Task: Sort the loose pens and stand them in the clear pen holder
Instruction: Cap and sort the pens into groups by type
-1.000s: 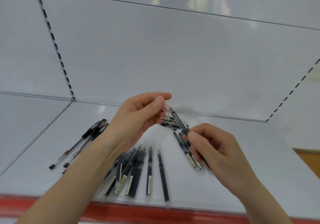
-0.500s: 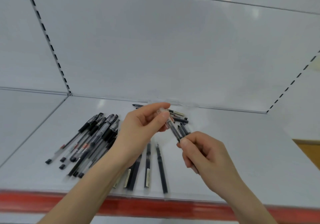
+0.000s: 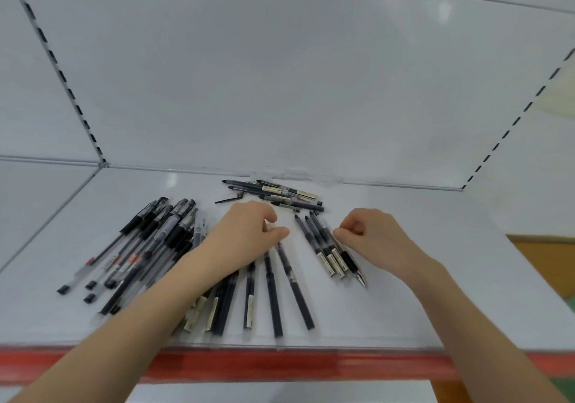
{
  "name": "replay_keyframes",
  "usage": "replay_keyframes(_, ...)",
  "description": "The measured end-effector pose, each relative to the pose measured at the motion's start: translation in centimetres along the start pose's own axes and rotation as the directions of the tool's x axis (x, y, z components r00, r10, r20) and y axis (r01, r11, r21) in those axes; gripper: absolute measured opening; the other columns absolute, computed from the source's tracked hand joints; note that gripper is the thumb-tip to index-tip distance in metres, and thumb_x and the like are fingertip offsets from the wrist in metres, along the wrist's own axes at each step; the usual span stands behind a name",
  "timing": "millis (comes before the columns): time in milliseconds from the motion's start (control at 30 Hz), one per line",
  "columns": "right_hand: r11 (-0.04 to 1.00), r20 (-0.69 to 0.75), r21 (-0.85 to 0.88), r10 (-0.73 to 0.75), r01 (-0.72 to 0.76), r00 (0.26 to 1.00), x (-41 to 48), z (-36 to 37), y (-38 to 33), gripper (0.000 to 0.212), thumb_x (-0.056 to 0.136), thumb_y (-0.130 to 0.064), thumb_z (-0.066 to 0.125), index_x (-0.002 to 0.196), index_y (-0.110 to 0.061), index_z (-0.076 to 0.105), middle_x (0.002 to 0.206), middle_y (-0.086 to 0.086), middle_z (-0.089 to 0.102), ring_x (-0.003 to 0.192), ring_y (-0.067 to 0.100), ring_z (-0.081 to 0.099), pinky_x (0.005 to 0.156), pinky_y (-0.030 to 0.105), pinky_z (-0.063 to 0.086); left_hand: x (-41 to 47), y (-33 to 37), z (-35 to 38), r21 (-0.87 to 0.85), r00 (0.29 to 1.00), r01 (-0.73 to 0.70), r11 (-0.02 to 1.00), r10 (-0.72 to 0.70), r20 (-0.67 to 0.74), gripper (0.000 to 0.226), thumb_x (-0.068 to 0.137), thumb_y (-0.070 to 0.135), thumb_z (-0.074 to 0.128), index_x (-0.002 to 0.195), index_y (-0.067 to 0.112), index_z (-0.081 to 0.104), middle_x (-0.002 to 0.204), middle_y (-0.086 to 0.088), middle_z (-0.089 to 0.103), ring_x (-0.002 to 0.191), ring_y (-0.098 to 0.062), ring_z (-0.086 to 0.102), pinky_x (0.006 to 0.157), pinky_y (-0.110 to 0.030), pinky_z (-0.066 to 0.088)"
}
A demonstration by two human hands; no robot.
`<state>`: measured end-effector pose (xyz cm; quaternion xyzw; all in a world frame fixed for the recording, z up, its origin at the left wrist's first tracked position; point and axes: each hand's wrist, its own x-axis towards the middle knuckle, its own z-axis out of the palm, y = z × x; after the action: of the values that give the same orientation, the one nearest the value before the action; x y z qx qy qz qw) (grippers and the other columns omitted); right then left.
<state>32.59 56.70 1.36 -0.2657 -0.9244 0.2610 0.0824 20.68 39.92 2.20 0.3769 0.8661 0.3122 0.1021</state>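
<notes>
Both hands are hovering low over a white shelf (image 3: 404,309) strewn with pens. The left hand (image 3: 245,231) is curling loosely, gripping nothing, over a fanned row of dark pens (image 3: 273,293). The right hand (image 3: 373,240) is pinching its fingertips together just beside a small pen cluster (image 3: 326,247). Clear-barrelled pens (image 3: 140,247) are lying left of the left hand; another pile (image 3: 273,194) is lying beyond both.

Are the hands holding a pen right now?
Hard to tell: left hand and right hand are curled low over the pens, no clear grip showing.
</notes>
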Motion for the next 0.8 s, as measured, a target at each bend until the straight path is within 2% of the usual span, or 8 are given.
replay_keyframes(100,0.999,0.050,-0.037,0.005,-0.003,0.999,0.5,0.3,-0.1,0.016,0.085,-0.032,0.061,0.083,-0.016,0.061,0.083,-0.003,0.059,0.081,0.014,0.053,0.060,0.019,0.036,0.3,0.0,0.1,0.072,1.000,-0.012,0.997,0.011,0.011,0.039,0.089,0.040,0.054,0.118,0.014,0.056,0.084,0.005,0.051,0.083,-0.011,0.047,0.072,-0.020,0.033)
replay_keyframes(167,0.999,0.074,-0.053,0.004,0.000,0.997,0.7,0.3,-0.5,0.019,0.085,-0.030,0.061,0.082,-0.011,0.063,0.083,0.002,0.061,0.081,0.019,0.056,0.063,0.025,0.039,0.7,0.0,0.0,0.098,1.000,-0.029,0.995,0.030,-0.003,0.037,0.090,0.039,0.053,0.117,0.014,0.057,0.081,0.006,0.050,0.083,-0.011,0.046,0.073,-0.020,0.033)
replay_keyframes(267,0.997,0.115,-0.075,0.008,0.001,0.993,0.8,0.1,-0.9,0.028,0.086,-0.024,0.059,0.087,0.003,0.066,0.089,0.019,0.067,0.087,0.031,0.062,0.068,0.031,0.044,1.5,-0.2,-0.4,0.071,0.999,-0.030,0.997,0.032,-0.029,0.030,0.089,0.034,0.055,0.110,0.013,0.060,0.072,0.011,0.047,0.079,-0.013,0.048,0.072,-0.022,0.034)
replay_keyframes(400,0.999,0.179,-0.048,0.023,-0.014,0.984,0.8,0.1,-1.1,0.034,0.085,-0.019,0.059,0.094,0.013,0.060,0.101,0.031,0.062,0.096,0.040,0.058,0.070,0.040,0.049,2.4,-0.2,-0.8,0.086,0.997,-0.060,0.994,0.065,-0.050,0.024,0.089,0.032,0.055,0.101,0.013,0.064,0.069,0.012,0.047,0.078,-0.013,0.049,0.070,-0.023,0.035)
replay_keyframes(500,1.000,0.195,-0.009,0.031,-0.029,0.980,0.8,0.1,-1.1,0.036,0.083,-0.019,0.060,0.094,0.016,0.057,0.101,0.034,0.060,0.087,0.043,0.058,0.061,0.027,0.035,2.8,-0.1,-0.8,0.081,0.995,-0.072,0.994,0.077,-0.066,0.021,0.089,0.030,0.055,0.096,0.013,0.065,0.067,0.011,0.047,0.071,-0.010,0.047,0.058,-0.018,0.035)
replay_keyframes(600,0.997,0.220,0.048,0.042,-0.054,0.974,0.5,0.4,-1.2,0.039,0.082,-0.019,0.062,0.094,0.017,0.056,0.100,0.036,0.058,0.063,0.033,0.047,0.063,0.024,0.028,3.1,-0.4,-0.8,0.084,0.993,-0.073,0.994,0.080,-0.087,0.020,0.089,0.029,0.056,0.095,0.012,0.066,0.067,0.012,0.048,0.071,-0.011,0.047,0.055,-0.005,0.030)
replay_keyframes(700,0.990,0.214,0.122,0.037,-0.065,0.976,0.3,0.3,-1.1,0.032,0.081,-0.018,0.062,0.086,0.014,0.060,0.094,0.033,0.061,0.064,0.017,0.042,0.061,0.025,0.032,3.3,-0.8,-1.3,0.081,0.992,-0.062,0.995,0.071,-0.104,0.017,0.088,0.024,0.057,0.094,0.011,0.067,0.068,0.009,0.050,0.069,-0.010,0.046,0.055,-0.012,0.032)
replay_keyframes(800,0.963,0.071,0.257,0.064,-0.081,0.995,0.5,-0.8,-1.0,0.015,0.082,-0.015,0.060,0.070,-0.008,0.064,0.067,0.014,0.065,0.056,0.012,0.054,0.058,0.026,0.043,3.5,-2.0,-2.6,0.086,0.988,-0.028,0.996,0.040,-0.149,0.015,0.088,0.019,0.058,0.093,0.009,0.067,0.076,0.004,0.055,0.074,-0.012,0.049,0.060,-0.019,0.033)
